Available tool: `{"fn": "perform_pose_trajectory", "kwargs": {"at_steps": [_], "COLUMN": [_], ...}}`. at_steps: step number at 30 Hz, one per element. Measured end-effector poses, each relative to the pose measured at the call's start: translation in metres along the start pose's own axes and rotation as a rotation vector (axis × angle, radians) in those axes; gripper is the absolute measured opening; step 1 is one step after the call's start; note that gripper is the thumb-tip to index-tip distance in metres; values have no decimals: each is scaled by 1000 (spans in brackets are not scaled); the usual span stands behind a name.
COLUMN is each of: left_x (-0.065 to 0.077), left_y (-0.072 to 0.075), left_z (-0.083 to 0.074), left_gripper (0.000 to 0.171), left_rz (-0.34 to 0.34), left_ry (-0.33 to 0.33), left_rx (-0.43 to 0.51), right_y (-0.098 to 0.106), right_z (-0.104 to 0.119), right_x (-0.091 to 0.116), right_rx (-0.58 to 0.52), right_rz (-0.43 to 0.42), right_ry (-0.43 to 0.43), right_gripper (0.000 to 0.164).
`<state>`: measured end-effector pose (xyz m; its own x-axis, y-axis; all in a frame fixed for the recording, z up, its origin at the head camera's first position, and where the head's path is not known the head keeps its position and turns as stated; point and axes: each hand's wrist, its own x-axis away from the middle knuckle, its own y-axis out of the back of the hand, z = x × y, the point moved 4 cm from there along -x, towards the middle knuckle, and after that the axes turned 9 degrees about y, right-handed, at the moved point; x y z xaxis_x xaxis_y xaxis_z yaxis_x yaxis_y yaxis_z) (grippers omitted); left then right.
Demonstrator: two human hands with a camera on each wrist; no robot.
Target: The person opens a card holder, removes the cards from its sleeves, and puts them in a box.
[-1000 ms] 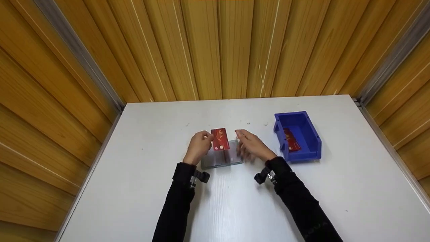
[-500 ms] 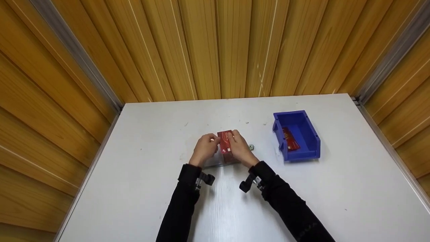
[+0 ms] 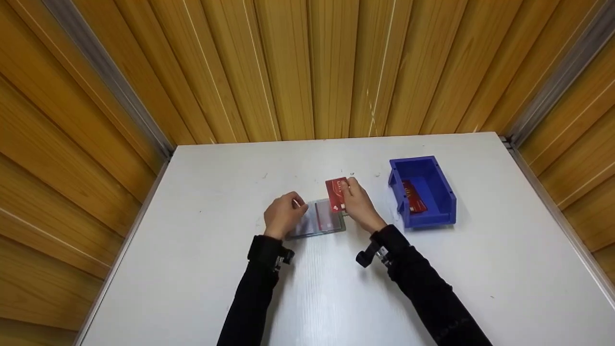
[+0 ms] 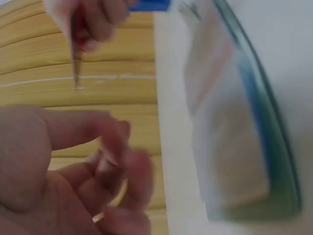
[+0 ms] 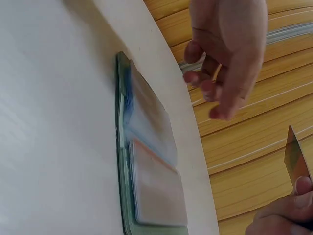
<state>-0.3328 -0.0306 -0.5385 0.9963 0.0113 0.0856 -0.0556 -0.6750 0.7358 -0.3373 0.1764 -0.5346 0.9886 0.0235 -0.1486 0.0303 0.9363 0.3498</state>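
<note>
My right hand (image 3: 361, 205) pinches a red card (image 3: 336, 194) with gold print between thumb and fingers, above the right edge of an opened card holder (image 3: 329, 220). The holder lies on the table, with a green cover and clear plastic sleeves; in the right wrist view its two stacks of sleeves (image 5: 159, 191) lie side by side. My left hand (image 3: 282, 215) hovers over the holder's left side, fingers loosely curled. In the left wrist view nothing shows between its fingers (image 4: 132, 171). The card (image 5: 296, 159) is seen nearly edge-on in the right wrist view.
A blue plastic bin (image 3: 431, 221) stands to the right of the right hand, with red cards (image 3: 414, 199) lying inside. The white table (image 3: 202, 269) is bounded by wood-look panels (image 3: 331, 72) at the back and sides.
The red card was at my left hand; my right hand came in, took hold of it and drew it to the right. My left hand let go and moved back slightly left.
</note>
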Motion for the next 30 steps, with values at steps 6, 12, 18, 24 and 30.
{"fn": "perform_pose_trajectory", "kwargs": {"at_steps": [6, 12, 18, 24, 30], "left_x": [6, 8, 6, 7, 7], "left_y": [-4, -7, -6, -7, -7], "left_z": [19, 24, 25, 27, 28], "left_gripper": [33, 42, 38, 38, 38], "left_rz": [-64, -29, -33, -12, -20], "left_ry": [-17, -3, -20, -35, -50], "left_rx": [-155, -194, -229, -233, -252], "right_y": [43, 103, 154, 174, 165], "right_z": [5, 5, -13, -40, -60], "right_x": [-8, -15, -12, -5, -3], "right_rx": [96, 115, 257, 585, 656], "right_rz": [-40, -150, -265, -359, -276], "right_ry": [4, -3, 24, 104, 70], "right_gripper": [24, 27, 35, 32, 32]}}
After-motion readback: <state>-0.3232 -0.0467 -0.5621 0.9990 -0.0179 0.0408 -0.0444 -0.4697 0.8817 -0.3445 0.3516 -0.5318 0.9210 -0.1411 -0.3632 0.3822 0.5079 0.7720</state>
